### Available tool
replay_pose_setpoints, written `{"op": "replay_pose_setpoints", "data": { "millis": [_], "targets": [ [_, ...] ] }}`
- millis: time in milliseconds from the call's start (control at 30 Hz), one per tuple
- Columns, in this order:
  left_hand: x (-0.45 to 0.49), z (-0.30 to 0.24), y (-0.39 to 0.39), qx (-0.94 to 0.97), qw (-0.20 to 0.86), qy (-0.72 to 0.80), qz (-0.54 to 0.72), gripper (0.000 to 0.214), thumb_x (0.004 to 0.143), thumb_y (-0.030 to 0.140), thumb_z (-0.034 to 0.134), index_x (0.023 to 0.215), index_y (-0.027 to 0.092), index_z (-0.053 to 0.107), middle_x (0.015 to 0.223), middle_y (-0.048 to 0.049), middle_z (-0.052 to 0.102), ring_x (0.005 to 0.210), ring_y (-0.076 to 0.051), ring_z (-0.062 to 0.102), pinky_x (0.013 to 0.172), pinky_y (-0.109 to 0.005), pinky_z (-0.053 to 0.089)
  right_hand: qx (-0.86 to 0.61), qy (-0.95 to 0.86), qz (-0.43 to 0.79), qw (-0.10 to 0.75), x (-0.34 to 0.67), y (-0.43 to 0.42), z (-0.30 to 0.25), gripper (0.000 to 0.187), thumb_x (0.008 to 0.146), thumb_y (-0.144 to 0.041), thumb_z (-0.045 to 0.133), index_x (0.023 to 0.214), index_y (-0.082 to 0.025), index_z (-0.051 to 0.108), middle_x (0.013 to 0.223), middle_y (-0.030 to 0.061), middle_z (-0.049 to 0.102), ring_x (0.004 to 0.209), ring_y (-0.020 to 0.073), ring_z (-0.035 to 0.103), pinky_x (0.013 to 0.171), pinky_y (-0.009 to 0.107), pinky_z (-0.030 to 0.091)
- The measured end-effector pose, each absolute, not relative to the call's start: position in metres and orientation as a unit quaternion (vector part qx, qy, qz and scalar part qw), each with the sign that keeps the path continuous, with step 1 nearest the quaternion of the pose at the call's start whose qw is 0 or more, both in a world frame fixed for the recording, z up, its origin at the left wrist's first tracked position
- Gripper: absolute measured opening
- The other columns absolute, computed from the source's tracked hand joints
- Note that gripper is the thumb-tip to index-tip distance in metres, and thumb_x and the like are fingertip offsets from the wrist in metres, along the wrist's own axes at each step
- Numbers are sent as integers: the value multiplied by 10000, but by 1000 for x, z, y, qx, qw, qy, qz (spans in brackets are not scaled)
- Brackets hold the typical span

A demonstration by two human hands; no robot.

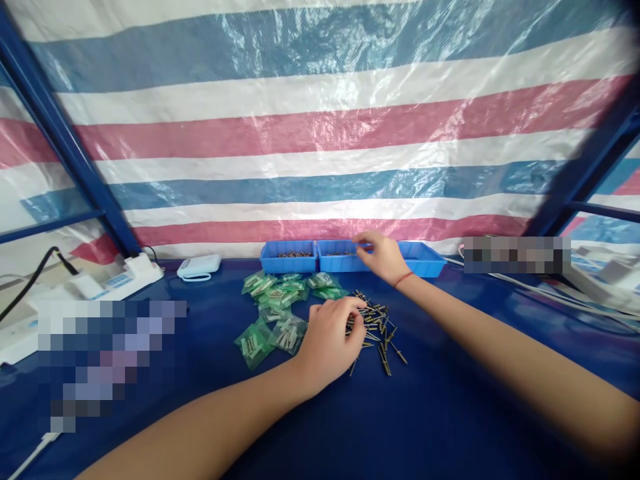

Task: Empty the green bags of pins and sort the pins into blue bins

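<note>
My left hand point(333, 341) is low over a loose pile of thin metal pins with brass-coloured sleeves point(385, 333), which look like rivets. Its thumb and forefinger are curved with a gap between them, and nothing is visible in that gap. My right hand point(384, 259) is above the middle blue bin point(337, 265), fingers bent and slightly apart, with no held piece visible. Small metal pieces lie in this bin and in the left blue bin point(289, 265). Left of the pile, several small green-tinted plastic bags point(277, 292) contain pale rod-like pieces.
A third blue bin point(425, 260) is at the right of the row. On the dark blue tabletop point(425, 427) are a pale blue device point(199, 267) and a white power strip point(117, 285) at left. Cables point(545, 287) run along the right. A striped tarp point(320, 133) hangs behind.
</note>
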State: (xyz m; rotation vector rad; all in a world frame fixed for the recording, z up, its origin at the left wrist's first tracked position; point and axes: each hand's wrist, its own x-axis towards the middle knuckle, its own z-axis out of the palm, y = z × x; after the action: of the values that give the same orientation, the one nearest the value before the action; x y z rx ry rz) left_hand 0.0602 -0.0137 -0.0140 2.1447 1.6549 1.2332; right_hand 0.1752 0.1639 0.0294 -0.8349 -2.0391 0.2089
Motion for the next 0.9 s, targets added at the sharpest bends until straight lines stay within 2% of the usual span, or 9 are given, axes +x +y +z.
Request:
{"op": "replay_pose_setpoints", "data": {
  "millis": [100,133,233,333,500,667,800,900],
  "targets": [
    [58,-16,-10,693,97,574,425,193,891,152,449,992,249,582,919,18,692,944,-194,600,871,-415,384,-333,-848,82,404,194,140,25,184,765,-126,505,805,-176,677,838,45,711,755,183,654,729,323,512],
    [57,-17,-9,688,103,577,428,197,893,149,444,987,253,583,926,22,692,954,-193,595,874,-417,380,-329,-867,85,365,201,130,22,187,785,-144,500,807,-182,682,835,39,711,735,176,650,707,314,509],
    [56,-18,-6,687,109,578,426,209,891,147,442,992,259,586,939,19,691,967,-197,587,880,-421,375,-316,-909,95,254,221,103,13,213,815,-265,554,958,-185,690,933,61,696,707,172,640,662,312,510],
    [56,-18,-6,691,109,581,416,218,891,157,438,1012,258,589,942,8,691,964,-199,585,880,-417,386,-299,-925,107,207,229,91,3,247,831,-340,577,995,-199,696,949,72,679,761,184,642,694,316,512],
    [58,-18,-6,693,100,581,415,213,884,157,451,1016,248,591,940,5,697,958,-193,595,894,-410,398,-299,-919,111,231,228,90,-7,181,862,-268,533,851,-200,701,810,46,673,679,159,604,642,294,479],
    [59,-19,-6,694,99,576,421,207,880,157,466,1012,249,596,969,6,692,953,-186,602,891,-389,417,-303,-902,119,284,228,85,-8,155,869,-262,515,837,-192,649,825,51,666,735,180,591,677,318,473],
    [60,-19,-6,692,99,574,426,181,878,212,514,1036,240,598,997,0,683,976,-189,603,887,-374,429,-317,-844,240,361,226,69,-3,166,877,-332,516,919,-205,613,834,43,664,711,172,603,647,306,493],
    [60,-16,-8,695,112,567,428,164,866,301,570,1015,249,616,945,10,698,941,-192,613,876,-373,428,-320,-793,337,395,222,55,0,227,855,-374,551,987,-209,637,934,56,685,815,188,635,723,319,518]
  ]
}}
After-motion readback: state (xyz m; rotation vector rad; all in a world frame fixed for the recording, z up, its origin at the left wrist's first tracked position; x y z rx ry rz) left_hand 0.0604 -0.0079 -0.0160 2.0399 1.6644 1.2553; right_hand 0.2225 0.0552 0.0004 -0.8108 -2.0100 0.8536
